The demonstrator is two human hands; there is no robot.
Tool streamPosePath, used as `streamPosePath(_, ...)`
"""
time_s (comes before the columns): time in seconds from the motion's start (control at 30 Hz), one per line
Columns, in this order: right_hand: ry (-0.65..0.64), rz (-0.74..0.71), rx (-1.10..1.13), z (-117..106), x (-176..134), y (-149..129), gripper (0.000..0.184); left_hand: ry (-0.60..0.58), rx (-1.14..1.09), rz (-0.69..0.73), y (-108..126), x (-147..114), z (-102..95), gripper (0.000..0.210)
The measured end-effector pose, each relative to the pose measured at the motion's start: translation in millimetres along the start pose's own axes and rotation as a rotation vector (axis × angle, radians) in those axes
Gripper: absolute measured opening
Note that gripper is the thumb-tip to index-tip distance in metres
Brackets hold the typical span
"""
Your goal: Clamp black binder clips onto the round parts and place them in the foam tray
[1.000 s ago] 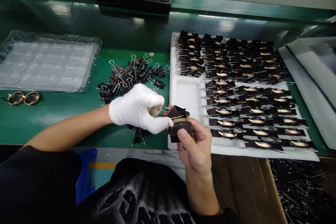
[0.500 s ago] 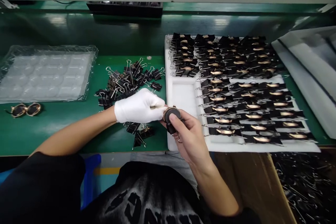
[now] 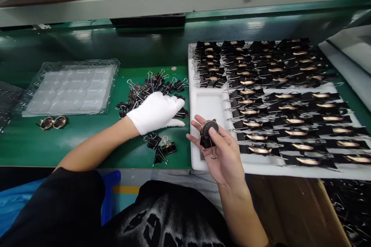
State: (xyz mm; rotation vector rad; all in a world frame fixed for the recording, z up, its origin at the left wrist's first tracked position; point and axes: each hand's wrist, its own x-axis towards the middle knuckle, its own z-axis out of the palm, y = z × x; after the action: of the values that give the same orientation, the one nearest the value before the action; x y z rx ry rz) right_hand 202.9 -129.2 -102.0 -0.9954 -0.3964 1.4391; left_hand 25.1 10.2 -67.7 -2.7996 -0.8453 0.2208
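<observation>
My left hand (image 3: 158,113), in a white glove, hovers over or rests at a pile of black binder clips (image 3: 142,89). Its thumb and fingers are apart, with nothing seen between them. Over the front left of the white foam tray (image 3: 206,93), my bare right hand (image 3: 223,150) holds a round, dark, gold-rimmed piece (image 3: 209,127) between thumb and fingers. A black binder clip (image 3: 205,141) with a wire handle hangs on that piece. Below my left hand lie several loose binder clips (image 3: 169,147).
Rows of clipped gold-rimmed pieces (image 3: 295,133) fill much of the foam tray. At left are a clear plastic tray (image 3: 69,88) and round gold-framed sunglasses (image 3: 53,122). A metal ledge (image 3: 217,2) crosses the back. More clips (image 3: 352,208) lie low at right.
My hands have come apart. The left one let go of the gold-rimmed piece, drew back toward the clips and opened; the right keeps hold of it. The view has shifted slightly.
</observation>
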Motion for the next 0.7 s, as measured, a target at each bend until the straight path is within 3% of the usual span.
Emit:
streamPosePath(0.13,-0.02,-0.013,-0.035,-1,-1,0,0.021,-0.099,0.01,-0.003,5,5,2.4,0.036)
streamPosePath(0.27,-0.031,-0.047,-0.117,-4,0,-1,0.026,-0.159,-0.034,-0.002,3,7,0.9,0.039)
streamPosePath(0.53,-0.075,-0.112,-0.229,-1,3,-4,0.028,-0.087,-0.02,-0.07,8,5,3.3,0.044)
streamPosePath(0.7,-0.065,-0.153,-0.245,-5,6,-3,0.025,0.043,-0.193,-0.07,3,-4,-2.0,0.039)
